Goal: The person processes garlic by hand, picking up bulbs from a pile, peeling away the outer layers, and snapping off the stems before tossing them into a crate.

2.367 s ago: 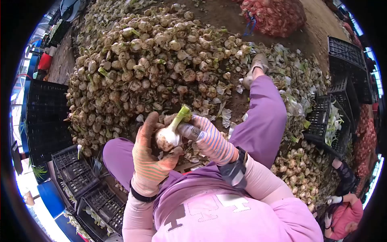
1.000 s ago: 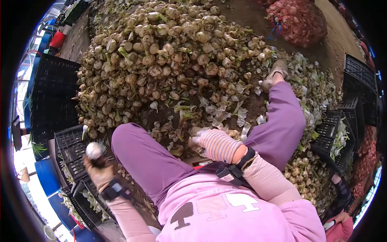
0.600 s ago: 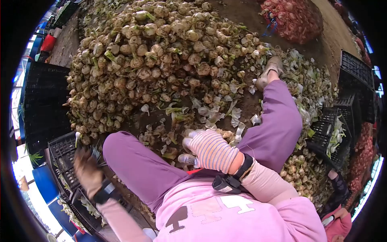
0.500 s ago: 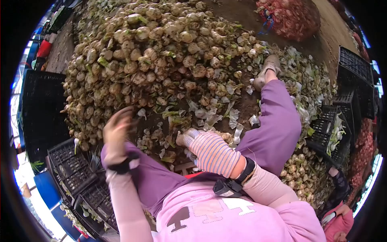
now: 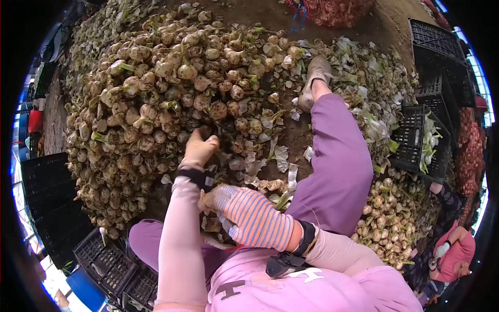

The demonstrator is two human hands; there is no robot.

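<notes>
My bare left hand (image 5: 200,150) reaches into the near side of a big pile of dirty, pale round bulbs with short stalks (image 5: 156,83), which look like garlic or onions. Its thumb stands apart from the fingers, whose tips are partly hidden among the bulbs. My right hand (image 5: 254,216), in a striped knitted glove, is curled over my lap. Whatever it holds is hidden by the glove. Loose papery skins (image 5: 260,161) lie on the soil just beyond both hands.
Black crates stand at left (image 5: 104,260) and right (image 5: 410,135), the right one holding trimmed white stalks. A smaller bulb heap (image 5: 387,223) lies beside my leg. A red mesh sack (image 5: 338,10) sits at the back. A co-worker in pink (image 5: 455,252) is at lower right.
My left hand has swung from the left, where it was blurred, forward and right to the pile. The gloved right hand stays curled near my lap. The view has shifted somewhat.
</notes>
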